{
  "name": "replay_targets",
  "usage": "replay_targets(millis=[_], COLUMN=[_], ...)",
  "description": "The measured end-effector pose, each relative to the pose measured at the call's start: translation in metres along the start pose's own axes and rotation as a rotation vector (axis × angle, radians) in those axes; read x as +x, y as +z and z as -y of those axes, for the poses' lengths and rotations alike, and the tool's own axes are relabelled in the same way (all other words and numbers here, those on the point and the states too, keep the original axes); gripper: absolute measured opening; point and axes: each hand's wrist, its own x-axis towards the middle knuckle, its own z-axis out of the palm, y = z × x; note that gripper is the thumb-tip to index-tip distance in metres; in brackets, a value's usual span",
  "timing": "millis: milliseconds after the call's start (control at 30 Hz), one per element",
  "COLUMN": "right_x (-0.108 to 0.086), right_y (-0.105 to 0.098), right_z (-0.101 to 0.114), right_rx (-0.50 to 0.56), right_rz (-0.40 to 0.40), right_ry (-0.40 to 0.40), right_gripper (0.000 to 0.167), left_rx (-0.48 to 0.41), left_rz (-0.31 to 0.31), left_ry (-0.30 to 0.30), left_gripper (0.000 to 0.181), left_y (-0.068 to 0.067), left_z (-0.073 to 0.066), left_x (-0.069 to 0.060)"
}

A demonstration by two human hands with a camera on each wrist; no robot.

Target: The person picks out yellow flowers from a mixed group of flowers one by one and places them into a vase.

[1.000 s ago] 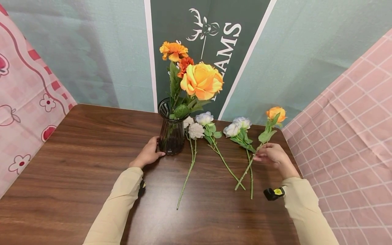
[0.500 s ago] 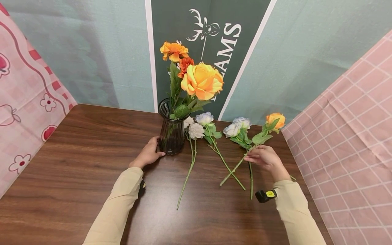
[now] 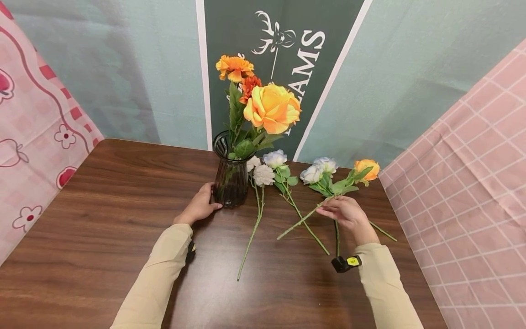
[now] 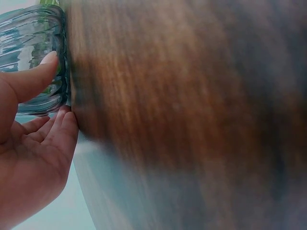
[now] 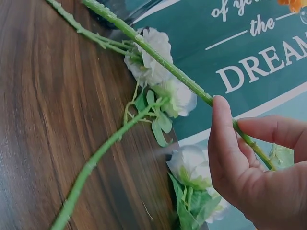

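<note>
A dark, see-through ribbed glass vase (image 3: 231, 183) stands upright, holding a large yellow-orange rose (image 3: 273, 108), an orange carnation-like flower (image 3: 235, 68) and a red-orange bloom (image 3: 249, 88). Low on its left side, my left hand (image 3: 199, 205) holds the vase, thumb in front; the left wrist view shows thumb and fingers about the glass base (image 4: 33, 57). Between thumb and fingers, my right hand (image 3: 345, 211) pinches the green stem (image 5: 172, 69) of a smaller orange rose (image 3: 367, 171). That stem slants above the table, its cut end pointing left toward the vase.
On the brown wooden table (image 3: 123, 228) lie white carnation-like flowers (image 3: 263, 175), a pale rose (image 3: 275, 158) and a pale two-headed rose (image 3: 318, 170). Another stem (image 3: 383, 231) lies right of my hand, its head hidden. Cloth walls (image 3: 464, 192) enclose the sides and back.
My right hand has moved left with the orange rose, whose stem has tipped toward horizontal. A stem at the right edge has come into sight. The left hand and vase stay put.
</note>
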Motion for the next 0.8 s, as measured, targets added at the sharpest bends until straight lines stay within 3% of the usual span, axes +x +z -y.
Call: replay_targets(millis=[267, 800], right_x=[0.004, 0.007], right_y=[0.004, 0.014], right_z=[-0.005, -0.011], right_rx=[0.05, 0.175], right_rz=[0.008, -0.054], right_ry=[0.026, 0.025], right_gripper=[0.036, 0.035], left_rx=[-0.011, -0.011], left_rz=[-0.006, -0.007], left_ry=[0.019, 0.022], left_gripper=[0.068, 0.068], left_y=[0.0, 0.0], left_z=[0.0, 0.0], left_x=[0.0, 0.001])
